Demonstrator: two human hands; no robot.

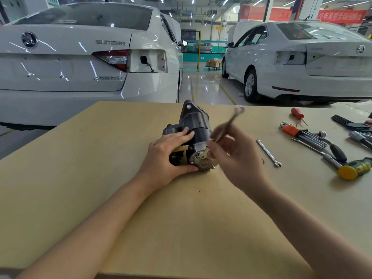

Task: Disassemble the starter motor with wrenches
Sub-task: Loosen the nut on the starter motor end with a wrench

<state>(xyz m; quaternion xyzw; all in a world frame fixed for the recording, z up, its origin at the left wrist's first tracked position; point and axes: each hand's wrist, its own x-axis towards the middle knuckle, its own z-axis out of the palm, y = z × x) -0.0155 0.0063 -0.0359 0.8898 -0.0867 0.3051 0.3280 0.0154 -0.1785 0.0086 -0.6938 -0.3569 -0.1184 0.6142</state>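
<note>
Two white cars point(80, 63) parked beyond the far edge, at 10 and 2 o'clock of the table point(120, 198); glossy floor lane between them at 12.

Left hand point(167, 156) clamped on the motor point(193, 129): fingers draped over the dark solenoid side, thumb hooked under the near end, steadying the body. Motor lying on its side about mid-table, nose pointing toward 12, silver end plate facing 6 with small bolt heads showing along its lower rim.

Right hand point(237, 158) just at 3 o'clock of the end plate, fingers curled round a wrench point(229, 125), shank slanting up toward 1 o'clock, ring end raised clear of the motor. Badly motion-blurred, so exact finger grip hard to read, and whether the lower end of the tool touches a bolt cannot be told.

Step in hand, by the look of it: bringing the wrench to the end-plate fasteners, early in the strip-down, plate not yet off. Next move probably calls for seating the ring or jaw squarely on one bolt head, then short swings while the left hand resists rolling.

Second wrench point(268, 153) lying flat at 3 o'clock of the right hand, apart from it. Hex keys point(306, 135), screwdriver point(298, 113) and mallet point(354, 168) crowded further on, toward the right edge. Bare board from 5 to 9 o'clock of the motor: ample swing room there. Far edge close behind the nose, so better not to push forward.
</note>
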